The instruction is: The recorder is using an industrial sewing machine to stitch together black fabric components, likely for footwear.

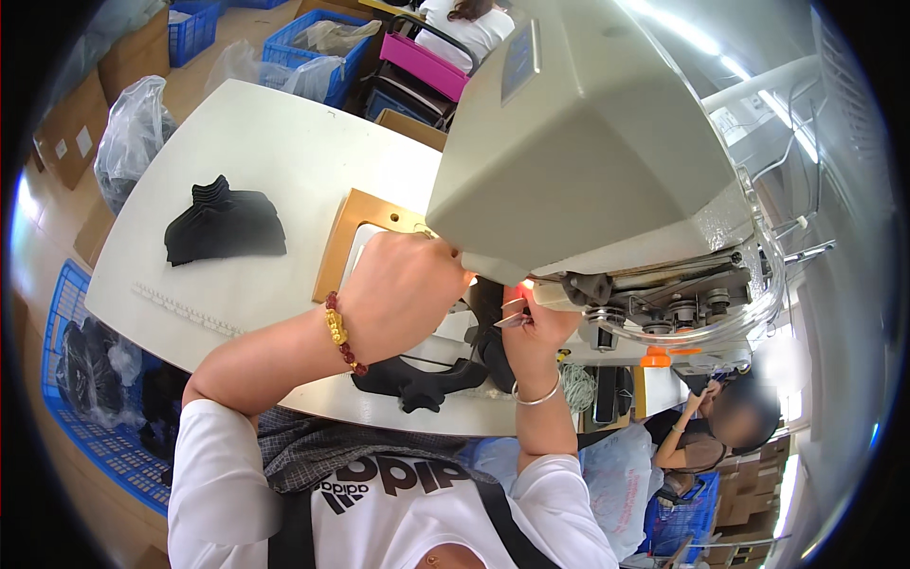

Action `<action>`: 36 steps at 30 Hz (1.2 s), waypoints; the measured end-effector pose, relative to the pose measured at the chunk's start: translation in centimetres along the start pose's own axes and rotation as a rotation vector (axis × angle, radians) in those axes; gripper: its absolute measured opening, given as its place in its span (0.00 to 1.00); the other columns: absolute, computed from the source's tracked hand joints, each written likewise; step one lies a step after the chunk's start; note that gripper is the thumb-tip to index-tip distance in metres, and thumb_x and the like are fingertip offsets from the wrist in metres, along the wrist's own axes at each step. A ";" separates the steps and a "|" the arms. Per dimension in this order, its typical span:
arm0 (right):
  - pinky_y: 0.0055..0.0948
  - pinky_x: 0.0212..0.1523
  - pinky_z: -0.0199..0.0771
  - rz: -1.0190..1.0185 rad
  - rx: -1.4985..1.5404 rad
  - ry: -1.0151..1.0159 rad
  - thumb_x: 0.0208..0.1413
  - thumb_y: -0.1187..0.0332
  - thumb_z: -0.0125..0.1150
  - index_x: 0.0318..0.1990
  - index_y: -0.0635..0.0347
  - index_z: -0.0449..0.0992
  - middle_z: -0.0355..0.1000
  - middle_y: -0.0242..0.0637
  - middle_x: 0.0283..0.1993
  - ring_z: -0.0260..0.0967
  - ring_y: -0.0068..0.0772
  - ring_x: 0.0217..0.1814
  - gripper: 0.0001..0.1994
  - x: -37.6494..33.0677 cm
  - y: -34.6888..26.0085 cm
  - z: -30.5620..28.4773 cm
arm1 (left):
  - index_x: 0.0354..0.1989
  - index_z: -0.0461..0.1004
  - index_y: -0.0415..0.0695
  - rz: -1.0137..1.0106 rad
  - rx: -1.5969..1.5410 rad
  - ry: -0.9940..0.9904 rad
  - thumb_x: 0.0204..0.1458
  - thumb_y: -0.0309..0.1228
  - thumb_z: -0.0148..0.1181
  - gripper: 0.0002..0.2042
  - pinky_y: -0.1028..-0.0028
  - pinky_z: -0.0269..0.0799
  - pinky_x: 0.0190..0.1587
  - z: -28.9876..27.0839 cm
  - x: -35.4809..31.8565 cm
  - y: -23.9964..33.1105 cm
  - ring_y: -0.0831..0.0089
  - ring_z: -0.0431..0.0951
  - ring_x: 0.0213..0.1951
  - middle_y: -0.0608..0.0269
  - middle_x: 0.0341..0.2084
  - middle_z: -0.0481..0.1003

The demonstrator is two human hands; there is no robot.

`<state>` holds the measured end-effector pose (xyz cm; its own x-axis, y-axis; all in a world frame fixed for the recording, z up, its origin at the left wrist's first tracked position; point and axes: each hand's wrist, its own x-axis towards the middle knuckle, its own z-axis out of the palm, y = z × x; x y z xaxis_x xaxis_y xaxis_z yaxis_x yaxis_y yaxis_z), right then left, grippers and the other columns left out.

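Observation:
My left hand is closed beside the needle area of a large beige sewing machine, its fingertips hidden under the machine head. Opposite it, my right hand is closed too, and two thin, pale, blade-like tips stick out from its fingers; what they belong to I cannot make out. Between the hands, black material shows in part under the machine. A curved black cut piece lies at the table's near edge, below my left wrist. Farther left on the white table rests a stack of shaped black pieces.
A wooden-coloured frame sits against the machine. Blue crates and a plastic bag stand around the table. Right of my arm are a bundle of pale thread and orange parts. Other people sit nearby.

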<state>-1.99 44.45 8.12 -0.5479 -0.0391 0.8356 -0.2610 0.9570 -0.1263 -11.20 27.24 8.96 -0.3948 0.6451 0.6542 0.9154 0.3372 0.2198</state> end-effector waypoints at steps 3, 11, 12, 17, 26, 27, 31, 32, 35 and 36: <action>0.25 0.29 0.68 -0.023 -0.091 -0.082 0.38 0.83 0.65 0.29 0.63 0.79 0.74 0.40 0.28 0.71 0.39 0.27 0.08 0.1 -0.1 -0.2 | 0.25 0.78 0.43 0.008 -0.003 -0.019 0.44 0.27 0.58 0.04 0.71 0.72 0.26 -0.1 -0.1 0.0 0.68 0.78 0.27 0.60 0.25 0.74; 0.26 0.33 0.70 0.060 -0.054 -0.087 0.40 0.83 0.65 0.29 0.65 0.79 0.74 0.40 0.28 0.71 0.37 0.28 0.07 -0.4 0.1 0.0 | 0.23 0.76 0.40 0.012 -0.012 -0.019 0.41 0.26 0.58 0.03 0.71 0.71 0.24 0.0 -0.1 -0.1 0.68 0.78 0.25 0.58 0.23 0.73; 0.26 0.33 0.70 0.059 -0.059 -0.089 0.40 0.83 0.65 0.29 0.65 0.79 0.74 0.40 0.28 0.71 0.37 0.28 0.07 -0.4 0.1 -0.1 | 0.23 0.76 0.40 0.013 -0.017 -0.017 0.41 0.26 0.58 0.03 0.71 0.71 0.24 0.1 -0.1 -0.1 0.68 0.78 0.25 0.58 0.23 0.73; 0.27 0.40 0.71 0.011 -0.068 -0.077 0.41 0.83 0.65 0.31 0.66 0.79 0.75 0.42 0.32 0.73 0.39 0.32 0.07 -0.3 0.3 0.0 | 0.23 0.76 0.39 0.019 0.020 -0.026 0.41 0.26 0.58 0.03 0.72 0.71 0.24 0.0 0.0 -0.1 0.68 0.78 0.24 0.58 0.23 0.74; 0.29 0.44 0.69 0.016 -0.053 -0.053 0.39 0.85 0.61 0.31 0.66 0.80 0.74 0.42 0.34 0.72 0.40 0.36 0.10 -0.7 0.5 0.4 | 0.23 0.74 0.39 0.009 0.019 -0.031 0.41 0.26 0.58 0.03 0.72 0.70 0.24 0.2 -0.1 -0.2 0.69 0.78 0.25 0.58 0.23 0.74; 0.29 0.44 0.69 0.014 -0.051 -0.052 0.39 0.85 0.61 0.31 0.66 0.80 0.74 0.42 0.34 0.72 0.40 0.36 0.10 -0.7 0.5 0.4 | 0.23 0.74 0.39 0.007 0.021 -0.030 0.41 0.26 0.58 0.03 0.72 0.70 0.24 0.1 -0.2 -0.1 0.69 0.78 0.25 0.58 0.23 0.74; 0.28 0.42 0.69 -0.011 -0.069 -0.022 0.40 0.85 0.62 0.29 0.66 0.79 0.73 0.42 0.32 0.71 0.40 0.33 0.08 -0.5 0.5 0.5 | 0.24 0.74 0.39 -0.009 -0.001 -0.049 0.41 0.26 0.58 0.03 0.72 0.70 0.25 0.1 0.0 0.0 0.68 0.78 0.25 0.58 0.22 0.74; 0.28 0.40 0.69 -0.041 -0.078 0.000 0.40 0.85 0.62 0.28 0.66 0.78 0.73 0.42 0.30 0.70 0.40 0.32 0.06 -0.4 0.5 0.6 | 0.24 0.74 0.39 -0.014 0.002 -0.062 0.41 0.25 0.58 0.03 0.72 0.70 0.25 0.1 0.0 0.0 0.68 0.78 0.25 0.58 0.22 0.74; 0.27 0.37 0.68 -0.059 -0.065 0.026 0.41 0.84 0.64 0.26 0.66 0.77 0.71 0.41 0.27 0.68 0.39 0.28 0.05 -0.1 0.4 0.8 | 0.24 0.74 0.39 0.005 0.016 -0.063 0.41 0.25 0.58 0.03 0.72 0.70 0.25 0.1 0.0 -0.1 0.68 0.78 0.25 0.58 0.22 0.74; 0.27 0.37 0.68 -0.059 -0.065 0.026 0.41 0.84 0.64 0.26 0.66 0.77 0.71 0.41 0.27 0.68 0.39 0.28 0.05 -0.1 0.3 0.8 | 0.24 0.74 0.39 0.005 0.016 -0.063 0.41 0.25 0.58 0.03 0.72 0.70 0.25 0.1 -0.1 -0.2 0.68 0.78 0.25 0.58 0.22 0.74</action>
<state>-2.67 44.55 7.56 -0.5117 -0.0897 0.8545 -0.2401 0.9698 -0.0420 -11.34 27.23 8.80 -0.3950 0.6886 0.6081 0.9161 0.3447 0.2047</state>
